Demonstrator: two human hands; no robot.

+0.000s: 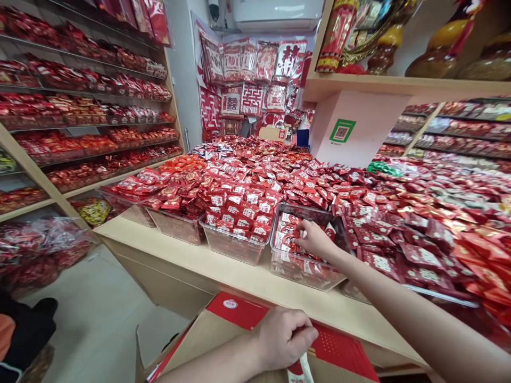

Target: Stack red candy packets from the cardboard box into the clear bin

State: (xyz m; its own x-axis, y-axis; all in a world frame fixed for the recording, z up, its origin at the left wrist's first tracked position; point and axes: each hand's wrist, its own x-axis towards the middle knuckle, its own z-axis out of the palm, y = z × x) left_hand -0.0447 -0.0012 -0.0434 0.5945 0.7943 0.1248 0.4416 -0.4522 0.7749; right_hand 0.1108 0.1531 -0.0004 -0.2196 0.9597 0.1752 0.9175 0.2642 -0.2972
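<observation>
Left hand grips a packet; the right hand, nearer the packets in the tub, has them just left of its fingers, grip unclear.

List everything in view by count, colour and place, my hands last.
Counter: one, pale wood, centre
Bins: at least five, clear, counter front
Shelves: several, pale wood, both sides
Small packets: countless, mostly red, counter and shelves
Hanging decorations: many, red-and-white, back
Air conditioner: one, white, top centre
QR code: one, green-bordered, right
Gourds: at least two, yellow-brown, upper right
Plastic bags: some, clear, lower left
Cardboard box: one, brown and red, below counter
Left hand: one, holding red-and-white wrapper, over box
Right hand: one, at packets in bin
</observation>
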